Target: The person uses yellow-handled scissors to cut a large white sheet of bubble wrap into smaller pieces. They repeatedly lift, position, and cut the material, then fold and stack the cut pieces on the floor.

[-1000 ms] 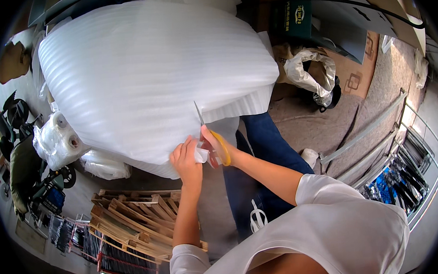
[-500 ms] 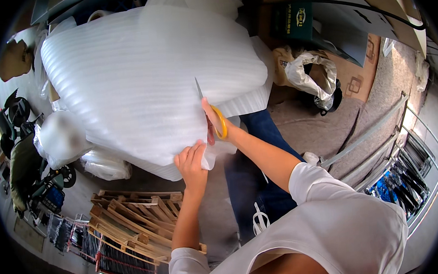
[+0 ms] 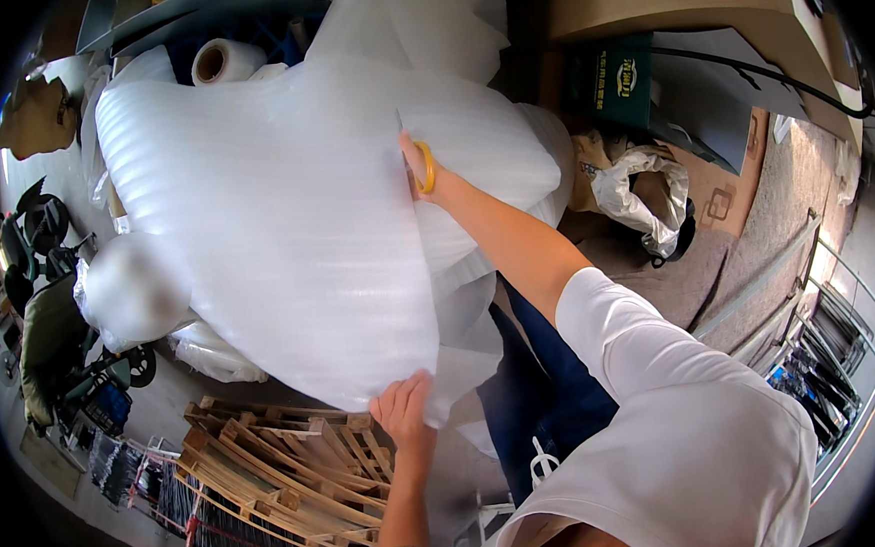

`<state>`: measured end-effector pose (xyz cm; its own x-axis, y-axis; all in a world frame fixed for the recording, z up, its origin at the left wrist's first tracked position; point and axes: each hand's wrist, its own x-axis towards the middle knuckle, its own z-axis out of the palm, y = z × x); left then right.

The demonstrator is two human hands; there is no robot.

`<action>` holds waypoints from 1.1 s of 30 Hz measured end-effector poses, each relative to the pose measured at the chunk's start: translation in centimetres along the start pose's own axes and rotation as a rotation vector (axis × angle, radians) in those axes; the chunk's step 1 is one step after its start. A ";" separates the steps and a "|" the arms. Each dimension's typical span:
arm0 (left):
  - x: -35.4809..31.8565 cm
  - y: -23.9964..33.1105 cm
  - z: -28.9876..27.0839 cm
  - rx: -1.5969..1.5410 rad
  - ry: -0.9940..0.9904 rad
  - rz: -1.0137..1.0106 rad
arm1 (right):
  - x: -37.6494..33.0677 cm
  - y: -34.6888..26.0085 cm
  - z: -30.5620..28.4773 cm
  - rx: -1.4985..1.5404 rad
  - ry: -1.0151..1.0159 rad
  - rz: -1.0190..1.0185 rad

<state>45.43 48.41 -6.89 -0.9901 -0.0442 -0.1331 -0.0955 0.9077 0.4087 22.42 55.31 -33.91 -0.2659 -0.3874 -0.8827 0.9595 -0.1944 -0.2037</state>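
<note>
A large white foam sheet (image 3: 264, 214) spreads out before me, its surface faintly ribbed. My right hand (image 3: 417, 166) reaches far over it, closed on a pair of scissors with yellow handles (image 3: 427, 164). The thin blade points away from me at the sheet. From the scissors a long free edge runs back toward my body, with more white sheet lying to its right. At the near corner of the sheet, my left hand (image 3: 403, 406) is closed on that edge. Part of the scissors is hidden by my right hand.
Wooden pallets (image 3: 279, 474) are stacked at the near left. A white roll (image 3: 227, 62) with a brown core lies behind the sheet. On the right are an open plastic bag (image 3: 643, 196), a green box (image 3: 608, 81) and a metal rack (image 3: 813, 351). A wheeled vehicle (image 3: 71, 346) stands far left.
My right hand and the scissors have moved away from me across the sheet. My left hand has pulled the sheet's corner nearer, and the free edge between my hands is longer.
</note>
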 end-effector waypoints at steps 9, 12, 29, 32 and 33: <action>-5.1 -2.4 -3.0 0.025 -0.055 -0.213 | 7.8 -5.9 1.3 -0.145 0.060 0.005; -6.9 -3.6 -3.3 0.041 -0.073 -0.275 | 8.2 -8.0 3.6 -0.226 0.059 0.006; -21.9 -22.8 -8.5 0.908 -0.355 -0.938 | -1.5 -27.3 6.0 -0.722 0.142 -0.866; -18.0 -25.2 -4.5 0.708 -0.630 -0.832 | -7.4 -23.0 0.4 -0.616 0.147 -0.628; -11.9 -22.2 -2.2 0.397 -0.495 -0.680 | -8.5 -21.4 -2.4 -0.521 0.188 -0.478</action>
<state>59.09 27.88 -12.37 -0.5689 -0.5187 -0.6383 -0.5061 0.8325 -0.2254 4.32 64.95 -23.08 -0.6909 -0.1973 -0.6955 0.6751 0.1682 -0.7183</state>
